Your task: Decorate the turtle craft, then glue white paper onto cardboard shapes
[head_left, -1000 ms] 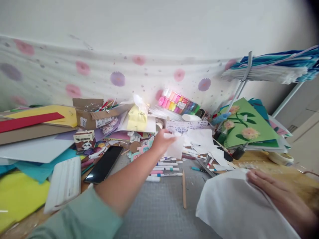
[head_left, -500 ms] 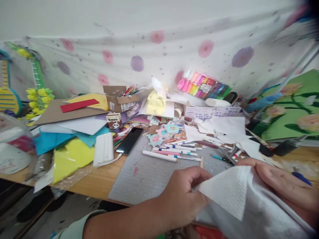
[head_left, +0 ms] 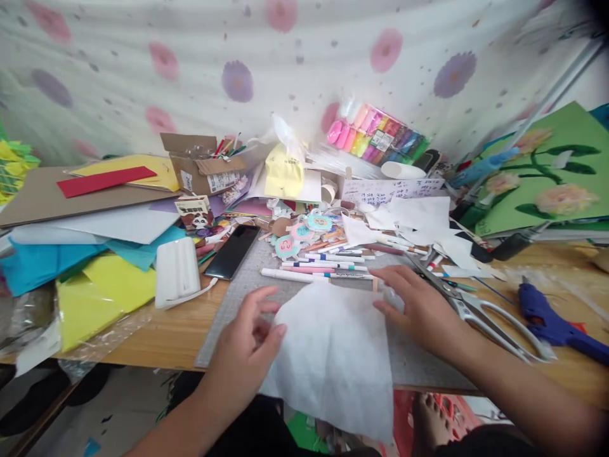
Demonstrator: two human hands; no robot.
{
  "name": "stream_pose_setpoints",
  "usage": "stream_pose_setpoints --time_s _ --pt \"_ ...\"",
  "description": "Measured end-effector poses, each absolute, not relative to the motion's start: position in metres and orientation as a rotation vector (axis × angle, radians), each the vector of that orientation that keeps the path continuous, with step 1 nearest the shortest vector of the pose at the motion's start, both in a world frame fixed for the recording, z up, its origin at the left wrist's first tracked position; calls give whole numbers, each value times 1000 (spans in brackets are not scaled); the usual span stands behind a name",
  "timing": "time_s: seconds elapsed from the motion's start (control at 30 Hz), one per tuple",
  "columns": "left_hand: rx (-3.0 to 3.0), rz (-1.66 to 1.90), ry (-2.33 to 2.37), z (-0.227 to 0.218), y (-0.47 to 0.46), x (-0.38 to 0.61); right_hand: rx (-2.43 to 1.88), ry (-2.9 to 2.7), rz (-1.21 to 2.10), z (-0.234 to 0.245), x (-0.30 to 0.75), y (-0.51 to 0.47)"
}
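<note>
A white tissue (head_left: 335, 343) lies spread over the grey cutting mat (head_left: 228, 317), its lower part hanging past the table's front edge. At its left edge is my left hand (head_left: 250, 336), fingers curved and thumb apart, with the thumb tip against or just over the tissue. My right hand (head_left: 416, 304) is by the tissue's upper right corner, fingers loosely spread and nothing gripped. Several white-barrelled markers (head_left: 314, 274) lie just beyond the tissue. Grey-handled scissors (head_left: 480, 317) rest to the right, partly behind my right hand.
A blue glue gun (head_left: 552, 317) lies at the far right. Left of the mat are a black phone (head_left: 233, 252), a white power bank (head_left: 177, 273) and yellow sheets (head_left: 107, 295). Behind stand a cardboard box (head_left: 207, 171) and a colourful clay pack (head_left: 380, 136).
The tissue has come from the lower right to the middle front and now lies spread out. Both hands have moved left and let go of it. My view has tilted down.
</note>
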State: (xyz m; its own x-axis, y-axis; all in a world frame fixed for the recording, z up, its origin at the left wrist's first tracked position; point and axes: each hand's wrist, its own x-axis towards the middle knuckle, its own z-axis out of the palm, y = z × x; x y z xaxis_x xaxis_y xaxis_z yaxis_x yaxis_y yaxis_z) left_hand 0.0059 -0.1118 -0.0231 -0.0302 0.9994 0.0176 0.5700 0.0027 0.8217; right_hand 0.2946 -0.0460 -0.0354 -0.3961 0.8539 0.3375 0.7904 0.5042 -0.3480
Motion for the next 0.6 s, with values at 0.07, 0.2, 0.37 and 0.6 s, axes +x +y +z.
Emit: stream_pose_setpoints --time_s 0.07,0.2,0.37,0.6 --pt "2076 882 1653 -23 -117 -6 -1196 -2347 34 -30 298 -61" --pt "2648 459 1260 -24 -126 -27 -748 -2735 22 -28 299 -100" --pt "2855 164 1086 -40 -127 -31 -562 -2897 -256 -50 294 -118" --pt "2788 608 1055 -38 -130 -20 -791 -2740 49 -56 295 -120"
